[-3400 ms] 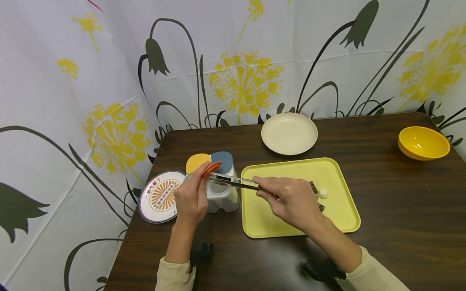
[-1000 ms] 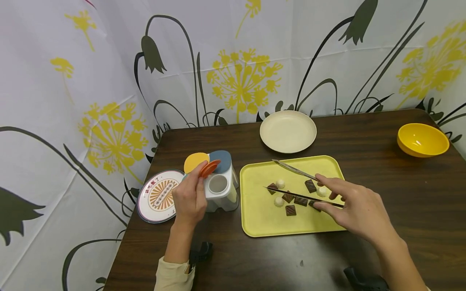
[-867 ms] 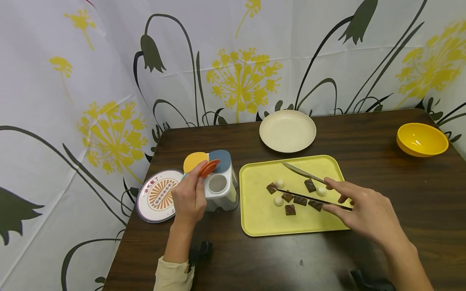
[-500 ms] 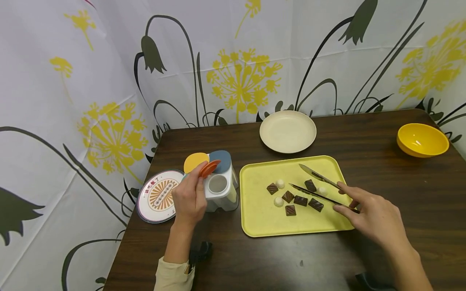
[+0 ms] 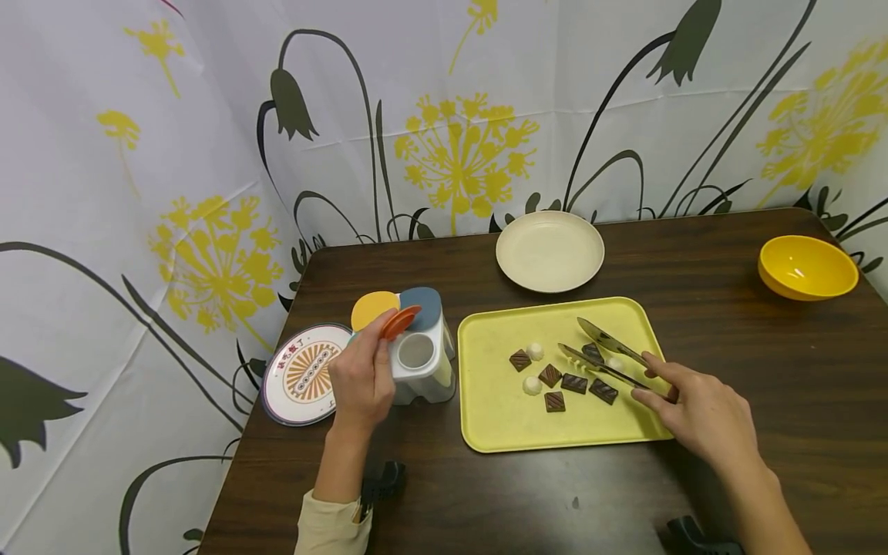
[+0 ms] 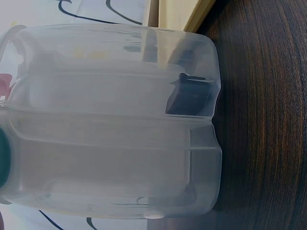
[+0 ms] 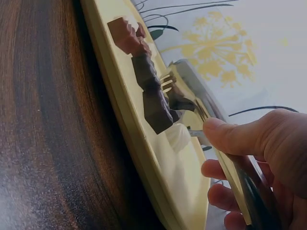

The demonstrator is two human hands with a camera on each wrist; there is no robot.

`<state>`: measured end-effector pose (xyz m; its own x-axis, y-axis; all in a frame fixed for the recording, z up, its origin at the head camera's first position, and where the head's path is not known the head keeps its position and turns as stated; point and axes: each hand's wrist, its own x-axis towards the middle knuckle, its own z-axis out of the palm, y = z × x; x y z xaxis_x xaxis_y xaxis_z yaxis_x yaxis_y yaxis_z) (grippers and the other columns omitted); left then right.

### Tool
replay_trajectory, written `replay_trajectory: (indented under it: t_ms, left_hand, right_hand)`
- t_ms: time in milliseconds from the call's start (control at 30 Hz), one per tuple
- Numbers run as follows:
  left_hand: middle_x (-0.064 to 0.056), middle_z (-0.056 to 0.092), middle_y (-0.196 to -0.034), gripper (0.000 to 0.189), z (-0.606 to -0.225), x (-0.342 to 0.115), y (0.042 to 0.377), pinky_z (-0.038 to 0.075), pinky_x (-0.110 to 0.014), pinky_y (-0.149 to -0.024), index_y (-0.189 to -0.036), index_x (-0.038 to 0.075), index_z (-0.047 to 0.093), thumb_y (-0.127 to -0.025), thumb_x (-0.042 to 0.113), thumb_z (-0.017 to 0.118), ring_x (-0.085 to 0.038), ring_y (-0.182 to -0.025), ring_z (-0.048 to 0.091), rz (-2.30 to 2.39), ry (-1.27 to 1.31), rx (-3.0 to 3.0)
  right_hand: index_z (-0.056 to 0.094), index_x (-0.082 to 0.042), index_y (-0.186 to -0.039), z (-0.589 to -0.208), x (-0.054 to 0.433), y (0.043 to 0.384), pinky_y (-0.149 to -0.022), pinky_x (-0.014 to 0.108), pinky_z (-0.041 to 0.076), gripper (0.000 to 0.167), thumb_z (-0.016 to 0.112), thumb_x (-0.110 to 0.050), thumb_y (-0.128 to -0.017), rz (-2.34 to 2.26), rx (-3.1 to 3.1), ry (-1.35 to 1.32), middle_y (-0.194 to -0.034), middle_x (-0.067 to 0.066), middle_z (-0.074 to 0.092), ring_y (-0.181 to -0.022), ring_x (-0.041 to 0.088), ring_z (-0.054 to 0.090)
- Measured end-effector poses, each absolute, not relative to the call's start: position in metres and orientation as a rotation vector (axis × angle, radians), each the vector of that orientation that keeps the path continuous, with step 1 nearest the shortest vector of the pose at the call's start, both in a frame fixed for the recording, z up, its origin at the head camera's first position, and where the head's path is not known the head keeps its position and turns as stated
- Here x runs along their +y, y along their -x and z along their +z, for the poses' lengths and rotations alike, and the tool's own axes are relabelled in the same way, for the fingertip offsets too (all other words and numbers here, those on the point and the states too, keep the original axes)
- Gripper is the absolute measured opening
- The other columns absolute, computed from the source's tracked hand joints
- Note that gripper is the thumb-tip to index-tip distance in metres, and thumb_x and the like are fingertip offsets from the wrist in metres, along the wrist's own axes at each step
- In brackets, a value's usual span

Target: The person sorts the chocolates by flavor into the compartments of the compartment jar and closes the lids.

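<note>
My left hand [image 5: 362,381] pinches the raised orange lid [image 5: 400,322] of a clear, multi-compartment storage container [image 5: 425,379], whose round opening below the lid is uncovered. In the left wrist view a dark chocolate piece [image 6: 192,97] lies at the bottom inside it. Metal tongs [image 5: 617,344] are held in my right hand [image 5: 708,416], their arms spread low over the yellow tray [image 5: 499,428]. Between the tips lies a dark chocolate [image 5: 592,351], partly covered by the tongs. Other chocolate pieces [image 5: 554,401] and white round candies [image 5: 532,385] are scattered on the tray.
A decorated plate [image 5: 291,408] sits left of the container. Behind the tray stands a cream plate [image 5: 550,250], and a yellow bowl [image 5: 808,268] is at the back right. Yellow and blue lids [image 5: 420,303] cover other compartments. A patterned cloth [image 5: 486,46] hangs behind the table.
The tongs have gone from above the container's opening rightward to the tray, spread wide, then narrowed around a dark chocolate. My left hand has stayed on the orange lid.
</note>
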<state>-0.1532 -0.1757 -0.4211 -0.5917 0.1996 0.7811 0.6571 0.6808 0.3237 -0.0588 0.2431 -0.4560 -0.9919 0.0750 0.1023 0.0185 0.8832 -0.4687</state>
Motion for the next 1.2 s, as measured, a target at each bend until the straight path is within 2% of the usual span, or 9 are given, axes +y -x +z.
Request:
replay_trajectory:
  t_ms: [100,300,400,500,667,867,1067,1133,1200]
  left_hand:
    - [-0.011,0.072,-0.11,0.04,-0.421,-0.176,0.153,0.057,-0.046,-0.07,-0.128,0.007,0.063,-0.092,0.013,0.047,-0.028,-0.09,0.071,-0.788,0.654,-2.147]
    - [-0.01,0.071,-0.111,0.039,-0.421,-0.176,0.153,0.057,-0.046,-0.071,-0.128,0.007,0.063,-0.092,0.013,0.047,-0.028,-0.092,0.071,-0.788,0.654,-2.147]
    - [-0.01,0.071,-0.111,0.039,-0.421,-0.176,0.153,0.057,-0.046,-0.071,-0.128,0.007,0.063,-0.093,0.013,0.047,-0.028,-0.091,0.071,-0.791,0.654,-2.149]
    - [-0.011,0.072,-0.11,0.039,-0.421,-0.176,0.153,0.057,-0.046,-0.07,-0.127,0.007,0.063,-0.093,0.013,0.048,-0.028,-0.09,0.071,-0.792,0.652,-2.154]
    - [-0.011,0.072,-0.109,0.039,-0.421,-0.176,0.153,0.057,-0.046,-0.069,-0.127,0.007,0.063,-0.093,0.014,0.047,-0.029,-0.088,0.071,-0.788,0.648,-2.157]
    - [-0.011,0.072,-0.11,0.039,-0.42,-0.175,0.153,0.057,-0.046,-0.07,-0.127,0.007,0.063,-0.092,0.014,0.048,-0.029,-0.089,0.071,-0.79,0.65,-2.16]
    - [-0.01,0.071,-0.111,0.038,-0.42,-0.175,0.153,0.057,-0.046,-0.07,-0.127,0.007,0.063,-0.092,0.013,0.048,-0.029,-0.091,0.071,-0.791,0.65,-2.158]
    - [-0.01,0.071,-0.112,0.038,-0.42,-0.175,0.153,0.057,-0.046,-0.071,-0.127,0.006,0.063,-0.092,0.013,0.047,-0.029,-0.091,0.071,-0.791,0.65,-2.157]
    - [-0.01,0.071,-0.111,0.038,-0.421,-0.175,0.153,0.057,-0.046,-0.071,-0.126,0.006,0.064,-0.092,0.013,0.047,-0.028,-0.091,0.071,-0.791,0.65,-2.154]
  right_hand:
    - [0.064,-0.019,-0.133,-0.456,0.243,0.059,-0.048,0.034,0.035,0.059,0.07,-0.052,-0.085,0.749,-2.944,0.101,-0.068,-0.012,0.062,-0.057,0.013,0.049]
    - [0.066,-0.022,-0.13,-0.453,0.243,0.06,-0.048,0.036,0.038,0.053,0.072,-0.048,-0.084,0.773,-2.948,0.156,-0.082,0.001,0.073,-0.067,0.022,0.059]
    - [0.068,-0.023,-0.128,-0.452,0.243,0.06,-0.048,0.037,0.038,0.049,0.074,-0.044,-0.084,0.761,-2.954,0.163,-0.078,0.006,0.071,-0.069,0.025,0.06]
    - [0.069,-0.023,-0.126,-0.453,0.242,0.06,-0.047,0.036,0.037,0.047,0.074,-0.043,-0.084,0.751,-2.95,0.157,-0.078,0.009,0.071,-0.065,0.023,0.056]
    - [0.069,-0.023,-0.125,-0.453,0.241,0.06,-0.045,0.033,0.031,0.044,0.074,-0.041,-0.085,0.748,-2.931,0.146,-0.068,0.007,0.066,-0.055,0.017,0.042]
    - [0.071,-0.021,-0.123,-0.457,0.239,0.06,-0.042,0.033,0.023,0.041,0.076,-0.035,-0.085,0.741,-2.868,0.12,-0.046,-0.007,0.041,-0.05,0.015,0.026]
    - [0.074,-0.021,-0.118,-0.461,0.239,0.06,-0.038,0.031,0.018,0.037,0.079,-0.029,-0.082,0.707,-2.768,0.053,-0.042,-0.01,0.031,-0.047,0.011,0.019]
    - [0.075,-0.021,-0.116,-0.462,0.238,0.061,-0.037,0.03,0.017,0.037,0.081,-0.027,-0.079,0.694,-2.715,0.02,-0.043,-0.007,0.041,-0.046,0.009,0.018]
    - [0.076,-0.02,-0.114,-0.463,0.238,0.062,-0.036,0.029,0.017,0.038,0.083,-0.025,-0.077,0.686,-2.66,-0.021,-0.053,0.001,0.06,-0.044,0.007,0.018]
